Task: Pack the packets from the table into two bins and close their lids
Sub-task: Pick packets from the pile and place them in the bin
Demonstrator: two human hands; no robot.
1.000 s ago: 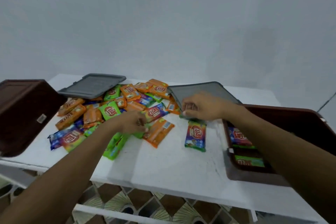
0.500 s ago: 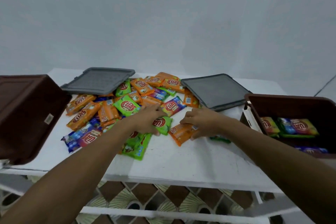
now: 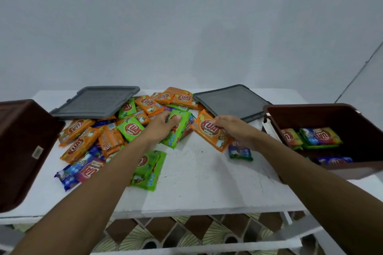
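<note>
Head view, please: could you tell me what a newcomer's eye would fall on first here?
A bright pile of packets sprawls over the left and middle of the table. The left hand grips a green packet and the right hand an orange packet at the centre. On the right, an open brown bin already holds a few packets.

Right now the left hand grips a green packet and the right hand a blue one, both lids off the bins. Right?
No: the head view shows the right hand holding an orange packet, not blue. The left hand does grip a green packet.
</note>
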